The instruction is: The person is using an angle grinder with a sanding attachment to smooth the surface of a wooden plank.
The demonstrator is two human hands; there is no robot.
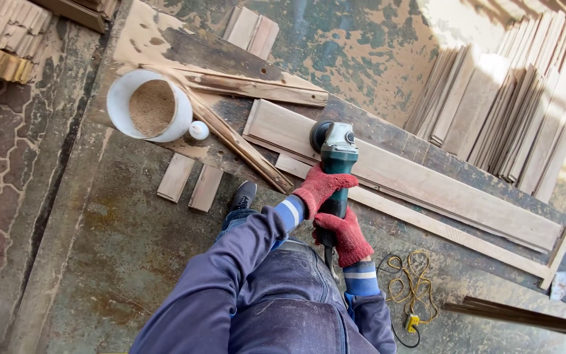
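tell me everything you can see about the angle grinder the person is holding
The angle grinder has a dark green body with a grey metal head and a round dark disc at its far end. It points away from the person, its disc resting on the near end of a long pale wooden plank. The left hand, in a red knit glove, wraps the body just behind the head; the right hand, gloved the same, grips the rear handle. A dark cord leaves the back, running down toward the person's lap.
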